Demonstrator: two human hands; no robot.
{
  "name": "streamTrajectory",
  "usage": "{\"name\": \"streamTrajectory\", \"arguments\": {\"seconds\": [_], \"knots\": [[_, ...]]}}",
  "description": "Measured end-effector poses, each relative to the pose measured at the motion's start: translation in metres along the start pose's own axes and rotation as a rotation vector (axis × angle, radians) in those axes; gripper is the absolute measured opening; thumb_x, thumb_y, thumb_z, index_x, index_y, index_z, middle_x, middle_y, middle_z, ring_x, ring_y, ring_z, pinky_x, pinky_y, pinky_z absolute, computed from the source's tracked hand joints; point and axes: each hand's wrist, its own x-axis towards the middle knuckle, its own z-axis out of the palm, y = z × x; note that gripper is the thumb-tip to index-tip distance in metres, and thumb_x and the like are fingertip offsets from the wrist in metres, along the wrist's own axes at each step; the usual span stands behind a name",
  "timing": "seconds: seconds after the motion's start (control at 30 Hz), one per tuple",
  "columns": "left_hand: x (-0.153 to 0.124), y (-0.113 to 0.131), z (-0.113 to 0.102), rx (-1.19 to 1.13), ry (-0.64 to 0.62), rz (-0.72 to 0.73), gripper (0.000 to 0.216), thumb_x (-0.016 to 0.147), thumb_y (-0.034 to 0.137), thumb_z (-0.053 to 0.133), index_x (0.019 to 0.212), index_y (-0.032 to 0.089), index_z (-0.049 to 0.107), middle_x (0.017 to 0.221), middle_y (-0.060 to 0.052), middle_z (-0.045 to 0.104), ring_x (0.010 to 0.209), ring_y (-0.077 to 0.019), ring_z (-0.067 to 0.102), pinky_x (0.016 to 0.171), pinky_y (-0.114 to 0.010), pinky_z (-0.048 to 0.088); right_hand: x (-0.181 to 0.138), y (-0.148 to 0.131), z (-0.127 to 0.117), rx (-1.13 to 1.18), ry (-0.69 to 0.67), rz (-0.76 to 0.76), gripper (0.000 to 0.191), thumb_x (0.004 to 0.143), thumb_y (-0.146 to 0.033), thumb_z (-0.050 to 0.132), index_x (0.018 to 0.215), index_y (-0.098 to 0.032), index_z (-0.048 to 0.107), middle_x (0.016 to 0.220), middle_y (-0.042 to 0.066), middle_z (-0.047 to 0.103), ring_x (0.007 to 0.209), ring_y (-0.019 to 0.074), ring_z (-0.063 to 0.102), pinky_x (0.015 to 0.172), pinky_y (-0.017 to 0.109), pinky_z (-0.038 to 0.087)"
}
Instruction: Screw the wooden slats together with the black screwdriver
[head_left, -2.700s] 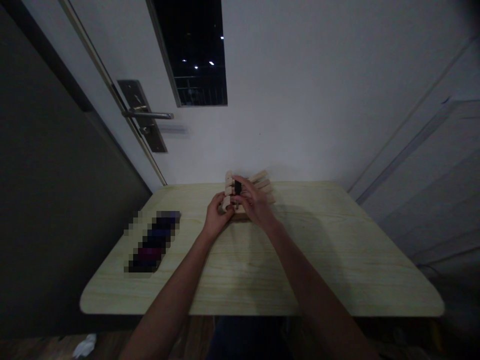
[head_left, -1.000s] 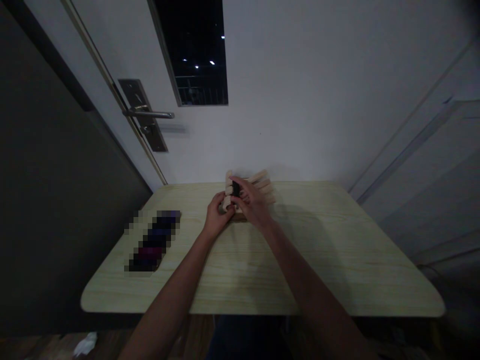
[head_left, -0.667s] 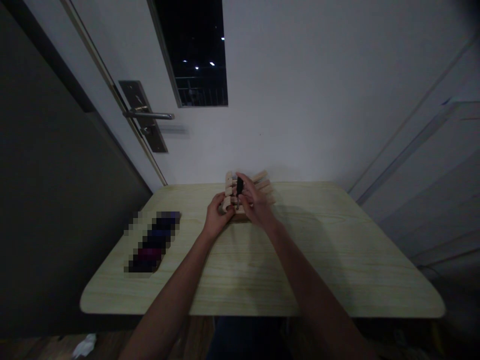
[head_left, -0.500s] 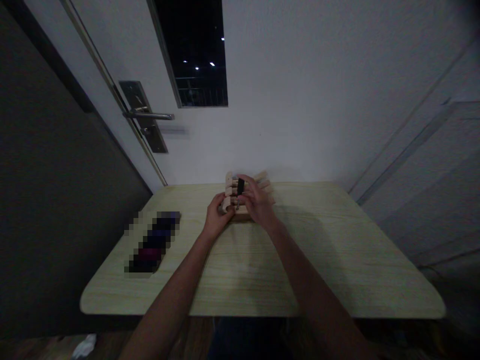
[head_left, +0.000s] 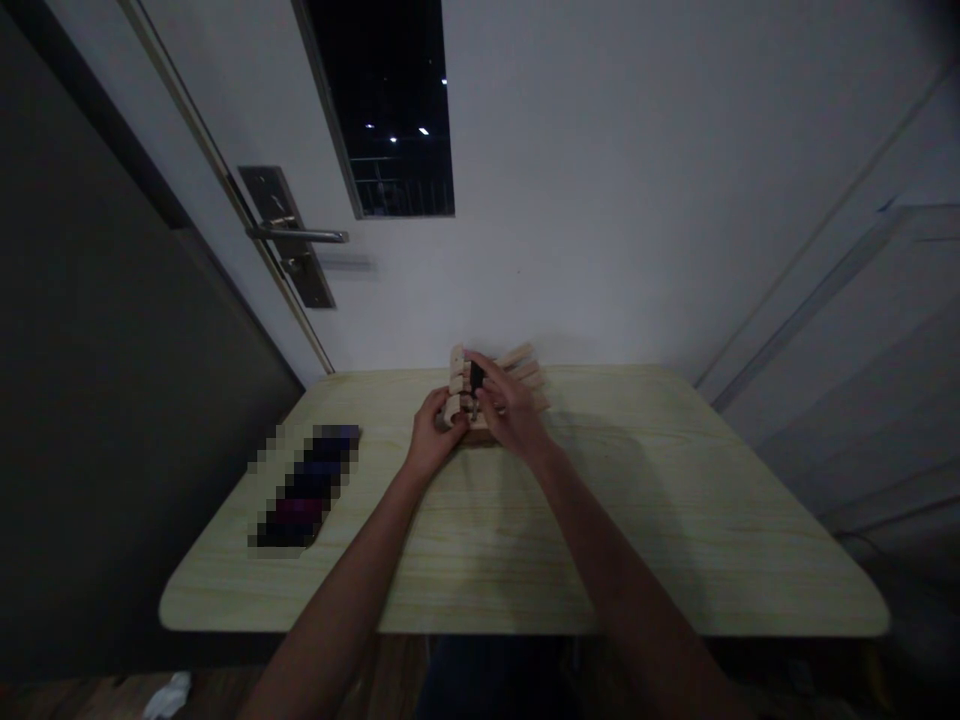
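A small wooden rack (head_left: 525, 372) made of light slats stands at the far middle of the pale table (head_left: 525, 540). My left hand (head_left: 429, 440) is curled around the rack's left end, holding it. My right hand (head_left: 508, 410) is closed in a pinch on a small black piece (head_left: 475, 376), which sits between the slats at the rack's left side. Most of the rack's middle is hidden behind my right hand.
A dark, blurred-out flat object (head_left: 306, 488) lies on the table's left part. Behind the table is a white wall with a dark window (head_left: 390, 105). A door with a metal lever handle (head_left: 300, 236) stands at the left. A white scrap (head_left: 169, 694) lies on the floor.
My right hand shifted slightly with the black piece among the slats, up and back a little. My left hand has kept its hold on the rack's left end.
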Motion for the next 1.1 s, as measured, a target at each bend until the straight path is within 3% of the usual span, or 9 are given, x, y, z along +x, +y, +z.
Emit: {"name": "streamTrajectory", "arguments": {"seconds": [0.1,0.27,0.47,0.73,0.93,1.1], "knots": [[0.000,0.000,0.000,-0.006,-0.001,-0.005,0.031,0.073,0.018,0.057,0.104,0.017,0.060,0.106,-0.006,0.062,0.099,-0.0193,0.058,0.089,-0.033,0.046,0.001,0.002,-0.002,0.000,-0.032,0.019,0.045,0.093,-0.028,0.042,0.138,-0.029,0.041,0.134,0.003,0.054,0.103,0.0166,0.061,0.087,0.031,0.052],[0.000,0.002,0.000,-0.010,0.004,-0.018,0.030,0.072,0.018,0.057,0.102,0.016,0.060,0.107,-0.007,0.062,0.099,-0.0202,0.058,0.090,-0.035,0.046,0.003,0.004,-0.004,-0.099,0.043,0.068,0.045,0.088,-0.026,0.052,0.132,-0.033,0.049,0.114,0.002,0.065,0.081,0.0158,0.062,0.080,0.033,0.053],[0.000,0.003,0.001,-0.060,-0.003,-0.031,0.031,0.072,0.019,0.057,0.103,0.016,0.060,0.104,-0.008,0.062,0.098,-0.0206,0.059,0.090,-0.035,0.047,0.001,0.000,-0.005,-0.198,0.091,0.079,0.050,0.084,-0.026,0.058,0.133,-0.032,0.048,0.106,0.003,0.065,0.085,0.0185,0.060,0.081,0.035,0.053],[0.001,-0.002,0.001,-0.032,0.011,0.009,0.033,0.071,0.018,0.058,0.103,0.017,0.060,0.107,-0.007,0.061,0.100,-0.0204,0.058,0.090,-0.035,0.047,0.000,-0.008,0.001,-0.116,0.023,0.042,0.050,0.087,-0.024,0.052,0.136,-0.032,0.044,0.124,0.003,0.060,0.103,0.0188,0.060,0.091,0.035,0.051],[0.000,0.001,0.001,-0.032,-0.005,-0.024,0.034,0.071,0.018,0.058,0.105,0.018,0.059,0.107,-0.007,0.062,0.100,-0.0205,0.058,0.091,-0.036,0.046,0.000,0.003,0.000,0.042,-0.002,0.056,0.048,0.092,-0.031,0.044,0.139,-0.029,0.040,0.132,0.005,0.055,0.098,0.0171,0.062,0.087,0.033,0.053],[0.001,0.004,0.000,-0.050,-0.003,-0.033,0.033,0.071,0.018,0.058,0.104,0.017,0.060,0.105,-0.007,0.061,0.099,-0.0209,0.058,0.091,-0.036,0.046,0.001,0.002,-0.002,-0.094,0.075,0.070,0.047,0.085,-0.028,0.056,0.132,-0.031,0.050,0.113,0.004,0.063,0.083,0.0160,0.061,0.080,0.032,0.055]]}}
